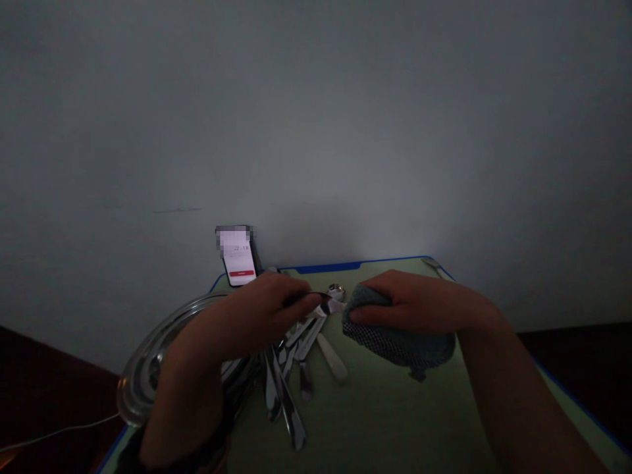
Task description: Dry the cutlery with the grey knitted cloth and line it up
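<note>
My left hand point(257, 313) is closed in a pinch on the handle of a metal spoon point(332, 299), whose bowl points right toward the cloth. My right hand point(419, 303) grips a grey-blue checked cloth point(399, 342), bunched under the fingers and touching the spoon's end. Below the hands lies a pile of several steel spoons point(291, 368) on the pale green table point(385, 421). The room is dim.
A steel plate point(143, 368) sits at the table's left edge under my left forearm. A phone point(238, 257) with a lit screen leans on the wall behind. One spoon point(432, 263) lies at the far right corner. A white cable point(54, 433) runs off left.
</note>
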Available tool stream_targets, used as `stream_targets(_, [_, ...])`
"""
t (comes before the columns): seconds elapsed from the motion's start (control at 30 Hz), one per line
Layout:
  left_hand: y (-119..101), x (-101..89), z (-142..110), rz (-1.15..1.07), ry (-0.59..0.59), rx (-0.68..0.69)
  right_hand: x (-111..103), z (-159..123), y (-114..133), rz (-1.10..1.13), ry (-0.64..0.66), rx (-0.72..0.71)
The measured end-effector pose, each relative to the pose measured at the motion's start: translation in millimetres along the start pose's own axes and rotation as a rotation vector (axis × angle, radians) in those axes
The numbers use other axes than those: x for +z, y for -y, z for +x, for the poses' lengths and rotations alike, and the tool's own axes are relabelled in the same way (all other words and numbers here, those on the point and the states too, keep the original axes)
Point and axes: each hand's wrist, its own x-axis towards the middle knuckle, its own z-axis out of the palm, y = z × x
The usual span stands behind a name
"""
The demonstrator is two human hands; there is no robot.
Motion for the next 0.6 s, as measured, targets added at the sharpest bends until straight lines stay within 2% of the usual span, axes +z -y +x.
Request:
stream_targets(0.4, [1.9, -0.3, 0.4, 0.057, 0.026, 0.007, 0.2, 0.7, 0.5, 0.002, 0.024, -0.015])
stream_targets(0.6, [-4.8, 8.4, 4.2, 0.082, 0.045, 0.035, 7.8, 7.9, 2.9, -0.026, -0.008, -0.071])
